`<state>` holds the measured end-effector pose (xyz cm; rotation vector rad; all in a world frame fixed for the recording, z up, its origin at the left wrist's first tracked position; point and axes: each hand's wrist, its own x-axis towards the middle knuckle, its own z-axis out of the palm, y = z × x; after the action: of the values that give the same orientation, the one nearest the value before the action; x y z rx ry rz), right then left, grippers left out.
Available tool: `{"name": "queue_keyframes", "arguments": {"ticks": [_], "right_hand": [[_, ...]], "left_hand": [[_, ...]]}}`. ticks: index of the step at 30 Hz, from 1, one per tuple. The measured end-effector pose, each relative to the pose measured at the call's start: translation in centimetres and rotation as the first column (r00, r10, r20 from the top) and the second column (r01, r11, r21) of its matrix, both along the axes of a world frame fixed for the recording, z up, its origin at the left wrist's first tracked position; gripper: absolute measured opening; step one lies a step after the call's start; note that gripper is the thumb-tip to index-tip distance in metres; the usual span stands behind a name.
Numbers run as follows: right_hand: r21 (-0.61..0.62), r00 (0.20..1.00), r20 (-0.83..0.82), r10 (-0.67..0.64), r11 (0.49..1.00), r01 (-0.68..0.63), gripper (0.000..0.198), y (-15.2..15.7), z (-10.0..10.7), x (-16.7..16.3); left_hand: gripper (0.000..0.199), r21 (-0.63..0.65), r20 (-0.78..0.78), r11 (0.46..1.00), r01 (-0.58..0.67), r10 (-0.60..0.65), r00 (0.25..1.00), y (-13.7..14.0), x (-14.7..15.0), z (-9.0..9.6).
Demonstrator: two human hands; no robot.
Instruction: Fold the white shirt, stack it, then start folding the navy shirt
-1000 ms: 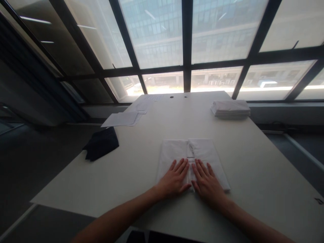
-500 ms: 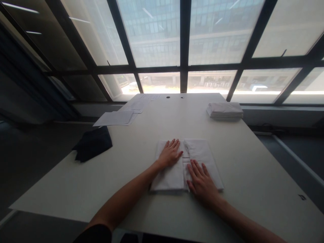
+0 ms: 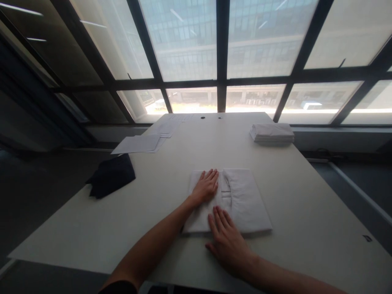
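Observation:
A white folded cloth (image 3: 249, 200) lies flat in front of me, its two side panels folded inward with a narrow gap between them near the middle. My left hand (image 3: 206, 188) rests flat on the left panel, fingers stretched toward the far edge. Lower down, my right hand (image 3: 228, 239) lies over the near edge of the cloth by the middle gap, its fingers extended on the fabric and its palm beyond the edge. Neither hand grips anything.
The white table (image 3: 147, 216) carries a stack of folded white cloths (image 3: 272, 133) at the far right. Paper sheets (image 3: 137, 144) lie at the far left, with a dark folded cloth (image 3: 112, 175) hanging slightly over the left edge. Windows (image 3: 183, 45) stand behind.
My right hand has slid left and toward me, from the right panel to the near edge by the gap. The left hand stays almost in place.

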<state>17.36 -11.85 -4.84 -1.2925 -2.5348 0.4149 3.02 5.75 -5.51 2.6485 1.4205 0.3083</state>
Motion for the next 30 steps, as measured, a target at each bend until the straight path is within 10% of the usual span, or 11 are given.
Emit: {"name": "queue_keyframes", "arguments": {"ticks": [12, 20, 26, 30], "right_hand": [[0.027, 0.975, -0.126, -0.18, 0.982, 0.185, 0.049, 4.1, 2.1, 5.6], [-0.217, 0.689, -0.343, -0.639, 0.767, 0.604, 0.057, 10.6, 0.2, 14.8], [-0.58, 0.525, -0.409, -0.747, 0.656, 0.483, 0.052, 11.0, 0.5, 16.4], [-0.795, 0.481, -0.474, -0.737, 0.593, 0.125, 0.045, 10.1, 1.5, 15.9]], "left_hand": [[0.06, -0.176, 0.1, 0.968, 0.177, -0.161, 0.982, -2.9, -2.1, 1.1], [0.07, -0.159, 0.029, 0.965, 0.206, -0.204, 0.978, -7.6, -1.7, 2.0], [0.066, -0.118, 0.021, 0.961, 0.249, -0.248, 0.969, -7.7, -0.2, 1.8], [0.062, -0.121, -0.007, 0.959, 0.255, -0.257, 0.966, -7.7, 0.0, 1.6]]}}
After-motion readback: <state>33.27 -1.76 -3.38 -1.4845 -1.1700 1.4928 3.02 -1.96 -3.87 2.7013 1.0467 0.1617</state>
